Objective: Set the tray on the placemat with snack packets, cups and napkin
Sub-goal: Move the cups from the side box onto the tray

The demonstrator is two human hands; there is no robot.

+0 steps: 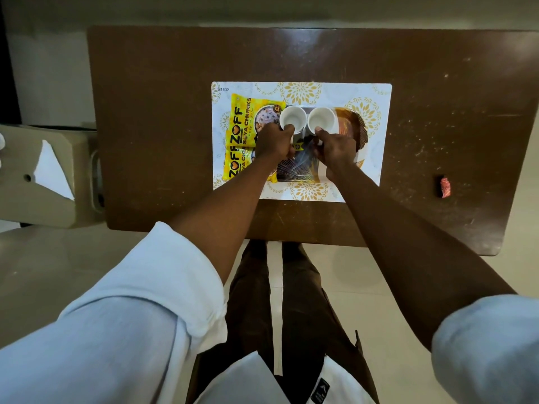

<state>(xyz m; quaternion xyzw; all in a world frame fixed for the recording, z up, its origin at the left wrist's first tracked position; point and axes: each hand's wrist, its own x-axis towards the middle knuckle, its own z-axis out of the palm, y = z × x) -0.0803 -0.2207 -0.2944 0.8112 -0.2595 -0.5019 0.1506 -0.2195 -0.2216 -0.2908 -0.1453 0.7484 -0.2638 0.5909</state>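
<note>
Nearest, both bare forearms reach out from rolled pale-blue sleeves over the near edge of the dark brown wooden table [175, 112]. The left hand [274, 142] is curled with its fingers closed at the near side of the left white ceramic cup [292, 118], seemingly on its handle; the right hand [335, 148] pinches the right white ceramic cup [320, 119] in the same way. Holding each low at the near side probably keeps them level while they settle side by side. Both stand on the dark patterned rectangular tray [297, 170], which lies on the white placemat with gold floral print [376, 135]. Two yellow soya-chunk packets [242, 126] overlap along the tray's left side, leaving the middle free for cups. A folded white napkin [52, 167] waits on a beige chair [17, 199] far left; a small red wrapper [444, 186] lies at right.
</note>
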